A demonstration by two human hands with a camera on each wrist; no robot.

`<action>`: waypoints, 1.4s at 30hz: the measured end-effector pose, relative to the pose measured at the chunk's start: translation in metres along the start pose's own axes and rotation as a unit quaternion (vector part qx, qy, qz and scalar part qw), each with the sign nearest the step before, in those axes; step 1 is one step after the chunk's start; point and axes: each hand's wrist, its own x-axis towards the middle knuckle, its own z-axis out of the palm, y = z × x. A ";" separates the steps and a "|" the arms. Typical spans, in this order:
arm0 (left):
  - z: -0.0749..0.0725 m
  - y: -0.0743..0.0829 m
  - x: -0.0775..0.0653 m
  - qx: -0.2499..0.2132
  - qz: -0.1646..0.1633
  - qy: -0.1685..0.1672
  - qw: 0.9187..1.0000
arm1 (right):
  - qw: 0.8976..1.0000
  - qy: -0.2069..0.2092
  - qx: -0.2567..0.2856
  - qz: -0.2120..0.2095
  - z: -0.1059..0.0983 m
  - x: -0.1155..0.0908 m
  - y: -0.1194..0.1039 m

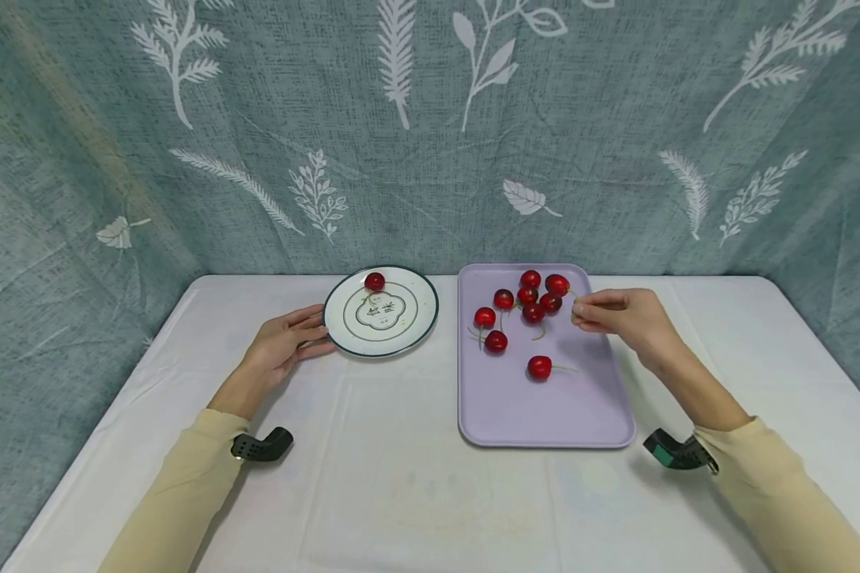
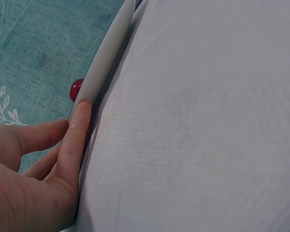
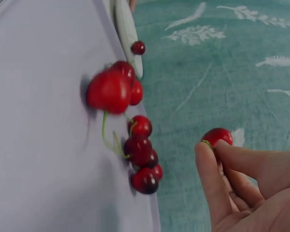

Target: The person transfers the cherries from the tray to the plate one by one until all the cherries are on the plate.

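By its pale green stem, my right hand (image 1: 627,318) pinches a red cherry (image 3: 217,136) between thumb and fingertips. In the head view this cherry (image 1: 557,285) overlaps the tray's far right part. Several cherries with stems lie on the lilac tray (image 1: 545,418), most of them grouped toward its far side; a single cherry (image 1: 540,368) lies nearer the middle. On the left, a white plate with a dark rim (image 1: 380,344) carries one cherry (image 1: 374,282). My left hand (image 1: 283,342) touches the plate's left edge with nearly straight fingers.
The white-covered table (image 1: 394,493) runs beneath the plate and tray. A grey-green curtain with white leaf prints (image 1: 430,191) stands behind and at both sides. Each wrist wears a dark camera mount, one left (image 1: 261,444) and one right (image 1: 677,452).
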 end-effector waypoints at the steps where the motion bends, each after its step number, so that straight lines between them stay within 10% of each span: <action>1: 0.000 0.000 0.000 0.000 0.000 0.000 1.000 | 1.000 -0.003 0.014 0.002 0.002 0.001 -0.001; 42: -0.002 -0.004 0.003 0.004 0.000 0.011 1.000 | 0.984 -0.048 0.168 0.042 0.157 0.073 -0.040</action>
